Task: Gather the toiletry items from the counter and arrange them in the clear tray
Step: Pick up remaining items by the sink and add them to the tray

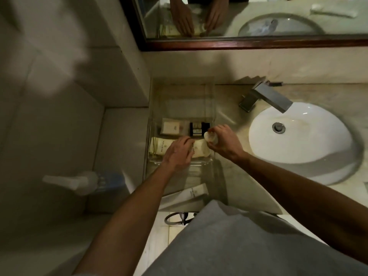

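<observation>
While both bare forearms reach forward over the pale marble counter [235, 176], the leftmost thing in view is a blurred white pump dispenser with a bluish body [87, 182], well to the left of the left hand [177, 152] and below it in the picture. The left hand lies palm down inside the clear plastic tray [151, 124], its fingers loosely extended and resting on two cream tubes with thin olive stripes [159, 147] that lie on their sides along the tray's near part; I cannot tell whether any finger curls round them. Just beyond the fingertips of that hand, a small white box [172, 127] sits against the tray's middle, and beside it, towards the right hand, stands a small black packet with pale labels [199, 129]. Behind the left wrist, near the counter's front edge, a long white carton with fine print [191, 196] lies outside the tray. The right hand [223, 140] hovers over the tray's right edge, fingers and thumb curled round a small cream bottle [211, 137], whose round end faces the camera, touching the end of the striped tubes. Right of that hand a white oval basin [302, 136] is sunk in the counter, with a square metal tap [266, 96] beyond it. Above, a dark wood-framed mirror [239, 42] reflects both hands.
</observation>
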The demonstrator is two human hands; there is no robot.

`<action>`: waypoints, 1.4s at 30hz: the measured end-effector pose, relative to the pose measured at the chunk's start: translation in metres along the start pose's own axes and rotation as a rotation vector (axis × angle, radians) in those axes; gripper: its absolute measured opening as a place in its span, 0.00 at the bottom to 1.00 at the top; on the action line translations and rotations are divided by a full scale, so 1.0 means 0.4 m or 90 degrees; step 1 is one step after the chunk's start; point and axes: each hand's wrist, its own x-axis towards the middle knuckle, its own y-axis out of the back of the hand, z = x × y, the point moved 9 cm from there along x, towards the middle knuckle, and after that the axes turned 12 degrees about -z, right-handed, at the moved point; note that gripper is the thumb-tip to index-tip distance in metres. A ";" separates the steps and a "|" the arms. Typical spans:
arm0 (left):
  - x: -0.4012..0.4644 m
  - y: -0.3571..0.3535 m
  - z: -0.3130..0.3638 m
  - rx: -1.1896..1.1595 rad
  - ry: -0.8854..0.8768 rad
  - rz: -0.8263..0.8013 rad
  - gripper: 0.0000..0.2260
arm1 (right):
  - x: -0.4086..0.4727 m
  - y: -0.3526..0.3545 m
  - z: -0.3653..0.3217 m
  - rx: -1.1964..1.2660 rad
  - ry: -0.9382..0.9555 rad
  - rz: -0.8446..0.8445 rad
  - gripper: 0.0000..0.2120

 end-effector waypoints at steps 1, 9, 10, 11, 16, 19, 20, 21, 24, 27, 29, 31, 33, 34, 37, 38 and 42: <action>-0.003 0.001 -0.005 -0.010 -0.002 0.003 0.20 | 0.017 -0.008 -0.001 -0.019 -0.006 -0.017 0.21; -0.033 0.004 -0.050 -0.028 -0.004 0.016 0.27 | 0.070 -0.014 0.002 -0.127 0.008 -0.042 0.23; -0.034 0.003 -0.054 -0.025 -0.004 0.016 0.27 | 0.070 -0.013 0.001 -0.130 0.009 -0.041 0.23; -0.033 0.001 -0.060 -0.026 0.000 0.016 0.26 | 0.069 -0.015 0.000 -0.131 0.010 -0.043 0.24; -0.004 -0.011 -0.057 -0.023 0.004 -0.017 0.29 | 0.057 -0.043 -0.004 -0.169 0.008 -0.063 0.22; 0.010 -0.012 -0.050 0.004 -0.020 -0.035 0.30 | 0.055 -0.050 -0.003 -0.170 -0.003 -0.063 0.21; 0.012 -0.010 -0.052 0.012 -0.024 -0.039 0.29 | 0.057 -0.050 -0.003 -0.162 -0.004 -0.063 0.21; 0.013 -0.008 -0.055 0.021 -0.028 -0.043 0.29 | 0.058 -0.049 -0.002 -0.152 -0.004 -0.063 0.21; 0.010 -0.001 -0.056 0.046 -0.047 -0.039 0.29 | 0.062 -0.046 -0.003 -0.146 0.008 -0.064 0.21; -0.001 -0.005 -0.047 0.069 -0.068 -0.038 0.30 | 0.061 -0.050 0.000 -0.162 0.016 -0.063 0.21; -0.005 -0.008 -0.052 0.072 -0.058 -0.038 0.30 | 0.053 -0.053 0.000 -0.169 0.011 -0.058 0.20; -0.009 0.001 -0.066 0.068 -0.039 -0.020 0.30 | 0.044 -0.055 -0.006 -0.179 0.017 -0.048 0.19; -0.017 0.022 -0.087 0.062 -0.017 0.017 0.29 | 0.032 -0.060 -0.014 -0.189 0.035 -0.044 0.19; -0.024 0.032 -0.099 0.065 -0.001 0.034 0.28 | 0.028 -0.063 -0.017 -0.193 0.043 -0.045 0.19; -0.055 0.049 -0.137 0.066 0.063 0.074 0.25 | 0.015 -0.062 -0.025 -0.192 0.057 -0.021 0.20; -0.066 0.049 -0.145 0.063 0.082 0.080 0.24 | 0.011 -0.064 -0.033 -0.183 0.065 -0.016 0.21; -0.109 0.032 -0.148 0.056 0.139 0.095 0.20 | 0.002 -0.115 -0.068 -0.163 0.093 -0.083 0.29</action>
